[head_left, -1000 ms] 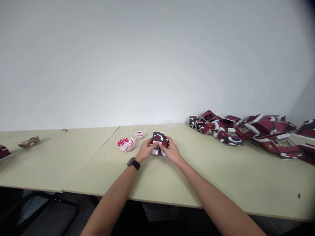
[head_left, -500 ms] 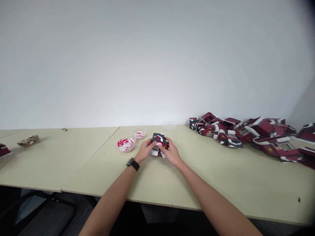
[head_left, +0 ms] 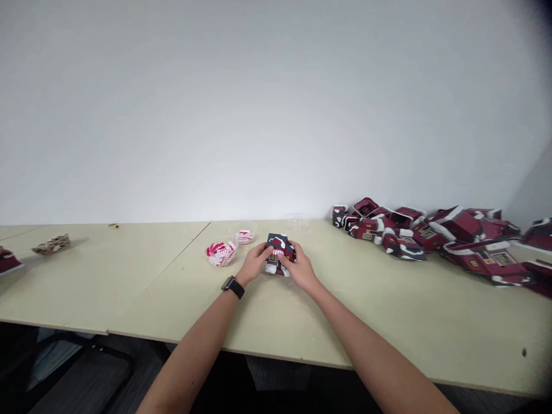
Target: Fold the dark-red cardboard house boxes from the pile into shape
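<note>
A small model house (head_left: 277, 240) with a dark, white-edged roof and dark red walls is between my two hands, over the middle of the table. My left hand (head_left: 255, 261) grips its left side, thumb on the front. From the right, my right hand (head_left: 302, 267) holds it too, with its thumb pressed near the pink-and-white striped piece (head_left: 278, 252) under the roof. My other fingers are mostly hidden behind the house. Left of my hands stand a clear bowl (head_left: 221, 253) of red and white pieces and a smaller clear bowl (head_left: 245, 234) with similar pieces.
Another clear container (head_left: 297, 221) stands near the wall. A pile of dark red model houses (head_left: 431, 236) covers the back right of the table (head_left: 181, 305). At left are a brown-and-white patterned bowl (head_left: 52, 244) and, at the frame edge, another dark red piece (head_left: 8, 263).
Both hands keep almost the same hold on the model house. The dark red piece at the far left edge has shifted slightly.
</note>
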{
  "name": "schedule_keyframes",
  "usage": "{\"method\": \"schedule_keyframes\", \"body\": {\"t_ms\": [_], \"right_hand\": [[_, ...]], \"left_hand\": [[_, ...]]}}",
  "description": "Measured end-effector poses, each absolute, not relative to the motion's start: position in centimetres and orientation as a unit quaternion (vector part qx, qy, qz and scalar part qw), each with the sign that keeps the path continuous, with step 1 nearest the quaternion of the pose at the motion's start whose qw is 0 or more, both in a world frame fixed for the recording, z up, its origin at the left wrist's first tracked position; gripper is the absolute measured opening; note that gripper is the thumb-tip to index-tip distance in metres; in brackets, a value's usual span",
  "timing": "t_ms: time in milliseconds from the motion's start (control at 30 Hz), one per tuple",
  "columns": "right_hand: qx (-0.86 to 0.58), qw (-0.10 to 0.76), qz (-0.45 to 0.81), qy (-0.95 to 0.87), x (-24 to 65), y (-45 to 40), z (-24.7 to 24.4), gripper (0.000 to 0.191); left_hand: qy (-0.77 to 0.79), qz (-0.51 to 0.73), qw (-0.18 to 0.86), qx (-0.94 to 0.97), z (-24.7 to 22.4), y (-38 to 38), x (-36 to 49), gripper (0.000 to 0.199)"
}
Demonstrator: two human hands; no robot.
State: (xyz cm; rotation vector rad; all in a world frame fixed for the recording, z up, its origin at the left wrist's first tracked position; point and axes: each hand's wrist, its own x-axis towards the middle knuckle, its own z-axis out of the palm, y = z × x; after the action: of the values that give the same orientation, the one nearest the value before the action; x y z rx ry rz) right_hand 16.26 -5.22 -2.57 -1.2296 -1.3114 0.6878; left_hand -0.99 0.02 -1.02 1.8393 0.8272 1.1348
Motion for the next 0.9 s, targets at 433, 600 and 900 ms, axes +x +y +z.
{"method": "schedule_keyframes", "body": {"t_ms": [433,600,900], "right_hand": [[-0.524,0.571,0.295,-0.558,16.29,-5.10,-2.80,0.065],[-0.525,0.571,0.294,-0.559,16.30,-5.18,-2.75,0.064],[-0.528,0.570,0.300,-0.553,16.34,-5.03,-2.95,0.064]], "left_hand": [[0.317,0.450,0.413,0.726,-0.90,0.00,-0.98,0.044],[0.323,0.451,0.407,0.726,-0.82,-0.10,-0.94,0.044],[0.325,0.444,0.406,0.729,-0.80,-0.15,-0.99,0.044]]}}
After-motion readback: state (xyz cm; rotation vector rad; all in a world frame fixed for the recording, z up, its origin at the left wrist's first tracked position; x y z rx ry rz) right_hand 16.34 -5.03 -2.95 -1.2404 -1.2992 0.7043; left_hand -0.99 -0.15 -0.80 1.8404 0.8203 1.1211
